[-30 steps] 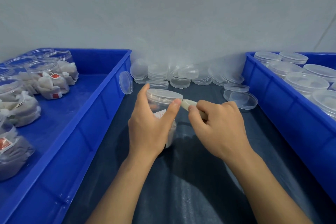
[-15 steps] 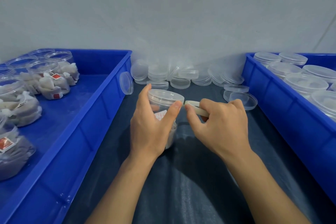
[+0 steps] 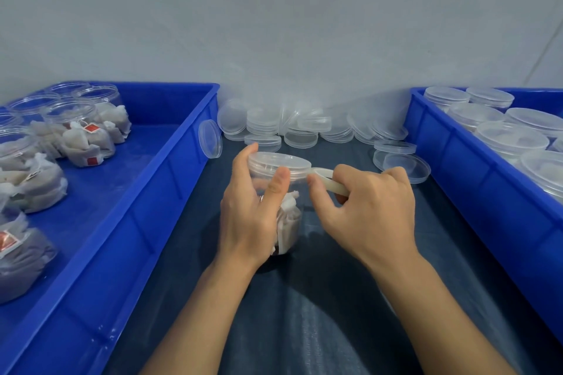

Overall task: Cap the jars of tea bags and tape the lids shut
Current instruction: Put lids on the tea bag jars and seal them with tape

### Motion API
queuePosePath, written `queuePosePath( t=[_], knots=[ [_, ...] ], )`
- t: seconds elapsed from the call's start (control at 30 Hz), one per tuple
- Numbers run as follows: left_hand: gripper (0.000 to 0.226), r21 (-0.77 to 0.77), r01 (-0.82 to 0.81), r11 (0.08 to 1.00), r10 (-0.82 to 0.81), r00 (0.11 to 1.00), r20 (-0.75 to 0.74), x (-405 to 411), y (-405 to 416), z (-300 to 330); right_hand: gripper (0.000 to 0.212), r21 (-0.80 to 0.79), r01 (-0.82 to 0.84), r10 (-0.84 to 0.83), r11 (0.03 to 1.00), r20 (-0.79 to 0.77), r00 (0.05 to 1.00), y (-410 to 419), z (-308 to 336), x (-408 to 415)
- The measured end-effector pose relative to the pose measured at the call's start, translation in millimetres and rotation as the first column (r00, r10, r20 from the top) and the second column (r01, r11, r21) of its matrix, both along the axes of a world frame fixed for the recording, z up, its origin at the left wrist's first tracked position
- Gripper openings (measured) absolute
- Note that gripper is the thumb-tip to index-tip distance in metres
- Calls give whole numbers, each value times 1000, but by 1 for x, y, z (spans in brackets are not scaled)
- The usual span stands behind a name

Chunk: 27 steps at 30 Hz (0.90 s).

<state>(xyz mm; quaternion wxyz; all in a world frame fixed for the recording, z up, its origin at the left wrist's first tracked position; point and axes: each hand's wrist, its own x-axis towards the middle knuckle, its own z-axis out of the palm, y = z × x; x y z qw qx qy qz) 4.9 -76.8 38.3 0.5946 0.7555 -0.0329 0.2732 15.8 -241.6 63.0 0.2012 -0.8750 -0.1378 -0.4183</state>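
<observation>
Since the earlier frame, the tape roll (image 3: pixel 330 181) has been brought against the lid (image 3: pixel 278 163); the left thumb (image 3: pixel 278 184) has been slid up onto the lid's skirt. The jar of tea bags (image 3: pixel 281 201) stands near the middle of the dark cloth-covered bench (image 3: pixel 304 313), gripped by the left hand (image 3: pixel 246 216), its fingers curled round the wall. The right hand (image 3: pixel 368 207) is clamped on the roll, thumb and fingers pinched across it.

Risks, as judged: thin tape may fold or stick to itself if pulled slack; the smooth, light jar may twist or tip under the pull; the seam between lid and jar may be missed if the strip is laid too high.

Materials: jar and lid of clear, glossy, rigid plastic, round; tea bags white, soft, crumpled. Spare lids (image 3: pixel 292 131) are heaped at the far edge. Uncapped jars sit in the left blue crate (image 3: pixel 146 192), capped ones in the right blue crate (image 3: pixel 475 179).
</observation>
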Motion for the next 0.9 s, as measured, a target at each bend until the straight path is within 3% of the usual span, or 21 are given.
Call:
queuePosePath(
  t=[0.2,0.43,0.57,0.77,0.9],
  knots=[
    [72,-1,0,1000,0,1000,-26,1,-2,2,51,-11,5,-6,1000,-12,1000,-3,0,0],
    [74,99,-160,982,161,987,-1,2,-4,2,53,-6,-1,1,1000,-25,1000,-3,0,0],
    [85,177,-195,965,199,980,-3,1,-5,5,53,-10,-19,19,1000,-15,1000,-1,1,-2],
    [83,289,-211,934,229,973,-28,-1,-9,5,37,-27,-70,70,997,-23,997,3,2,-4],
    [97,273,-208,939,235,969,-71,-2,-10,7,37,-29,-57,57,998,-8,998,5,2,-4]
  ],
)
